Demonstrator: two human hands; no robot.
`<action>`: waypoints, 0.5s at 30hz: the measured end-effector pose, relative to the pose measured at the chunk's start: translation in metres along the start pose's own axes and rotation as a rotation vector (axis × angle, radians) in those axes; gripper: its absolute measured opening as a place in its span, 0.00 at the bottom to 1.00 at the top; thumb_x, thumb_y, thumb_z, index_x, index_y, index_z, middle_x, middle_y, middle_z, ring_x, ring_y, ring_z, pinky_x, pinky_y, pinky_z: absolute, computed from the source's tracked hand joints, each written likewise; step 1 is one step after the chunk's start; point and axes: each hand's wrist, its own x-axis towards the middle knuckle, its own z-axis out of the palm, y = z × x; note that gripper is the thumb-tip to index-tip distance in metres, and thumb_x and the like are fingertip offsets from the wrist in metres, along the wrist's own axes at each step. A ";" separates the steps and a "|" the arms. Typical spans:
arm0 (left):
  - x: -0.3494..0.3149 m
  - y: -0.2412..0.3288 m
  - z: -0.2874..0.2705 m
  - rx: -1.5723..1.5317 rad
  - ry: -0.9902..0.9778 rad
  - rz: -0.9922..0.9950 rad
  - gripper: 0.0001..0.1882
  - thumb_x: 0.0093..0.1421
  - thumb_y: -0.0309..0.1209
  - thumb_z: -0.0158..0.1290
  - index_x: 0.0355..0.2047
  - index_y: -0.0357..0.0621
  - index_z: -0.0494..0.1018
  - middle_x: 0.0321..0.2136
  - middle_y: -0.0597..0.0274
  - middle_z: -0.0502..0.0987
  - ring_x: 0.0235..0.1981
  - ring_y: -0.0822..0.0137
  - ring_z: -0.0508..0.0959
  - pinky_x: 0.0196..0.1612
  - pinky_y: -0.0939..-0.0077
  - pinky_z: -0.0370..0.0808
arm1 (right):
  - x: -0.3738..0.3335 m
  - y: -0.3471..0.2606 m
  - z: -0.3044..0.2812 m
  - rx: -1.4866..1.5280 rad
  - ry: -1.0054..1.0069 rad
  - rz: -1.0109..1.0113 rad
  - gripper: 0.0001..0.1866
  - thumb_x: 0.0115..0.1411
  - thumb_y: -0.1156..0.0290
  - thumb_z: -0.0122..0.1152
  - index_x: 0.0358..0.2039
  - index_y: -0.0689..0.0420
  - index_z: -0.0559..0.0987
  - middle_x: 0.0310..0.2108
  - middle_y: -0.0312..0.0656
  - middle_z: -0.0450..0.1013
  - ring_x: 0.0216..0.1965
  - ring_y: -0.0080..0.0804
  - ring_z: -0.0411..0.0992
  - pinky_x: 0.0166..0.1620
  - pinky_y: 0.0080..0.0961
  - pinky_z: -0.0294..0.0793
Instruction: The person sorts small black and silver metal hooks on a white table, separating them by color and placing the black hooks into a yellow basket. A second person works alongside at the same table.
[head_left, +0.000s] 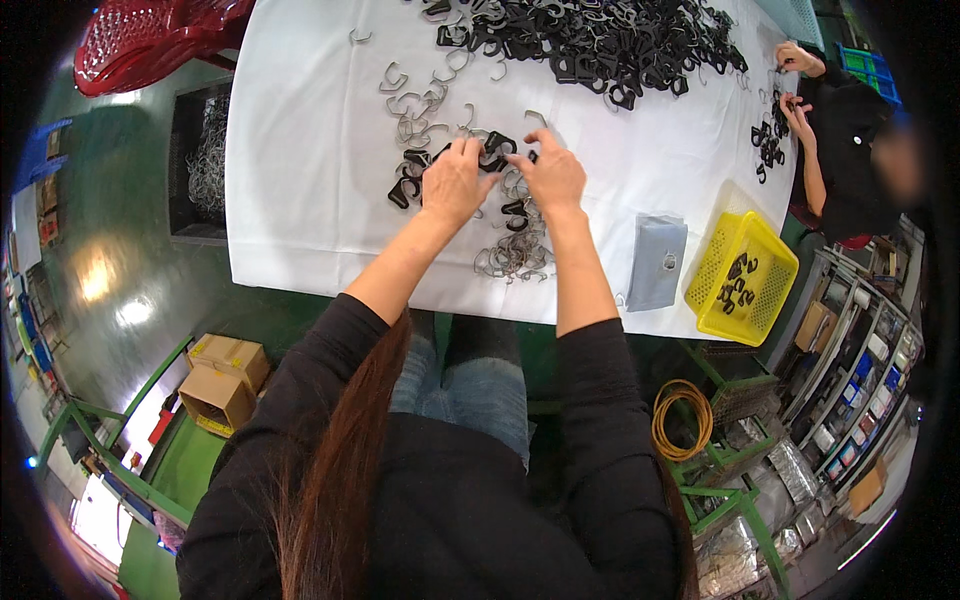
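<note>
Progress, our read: early. Only a small batch of black clips [738, 285] sits in the yellow basket [773, 285]; a much bigger dark heap [620, 50] lies up-left of the basket on the far side, and loose wire hooks [513, 260] lie left of it, past the grey pouch [657, 262]. Our left hand [458, 185] and right hand [552, 172] work well left of the basket, fingers curled, a black clip [497, 150] between them; can't tell which hand grips it, if either. Edges: the basket sits by the near-right edge of the white table [320, 200], so we'd watch that side. Room: bare cloth up-left of the basket between pouch and heap, plus a wide patch farthest left. A co-worker's hands [797, 115] are beyond the basket, so less slack there.
</note>
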 end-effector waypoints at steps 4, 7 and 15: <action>-0.003 0.005 0.014 0.123 -0.088 0.018 0.23 0.50 0.39 0.58 0.40 0.39 0.64 0.35 0.54 0.70 0.33 0.55 0.75 0.31 0.66 0.77 | 0.023 -0.007 0.014 0.044 -0.070 0.028 0.17 0.44 0.54 0.67 0.32 0.50 0.78 0.29 0.46 0.77 0.34 0.44 0.75 0.37 0.36 0.73; 0.002 -0.001 0.016 0.305 -0.060 0.172 0.20 0.51 0.38 0.56 0.39 0.40 0.64 0.33 0.56 0.69 0.31 0.57 0.75 0.30 0.69 0.77 | 0.024 0.010 0.002 0.304 -0.083 0.118 0.15 0.42 0.58 0.68 0.27 0.53 0.81 0.27 0.46 0.77 0.30 0.39 0.76 0.35 0.32 0.73; 0.021 -0.005 -0.020 0.547 0.061 0.525 0.04 0.54 0.30 0.50 0.28 0.44 0.69 0.26 0.60 0.72 0.25 0.65 0.75 0.23 0.71 0.75 | -0.027 0.084 -0.058 1.178 -0.193 0.422 0.14 0.45 0.64 0.71 0.27 0.56 0.76 0.18 0.29 0.67 0.16 0.15 0.59 0.18 0.16 0.57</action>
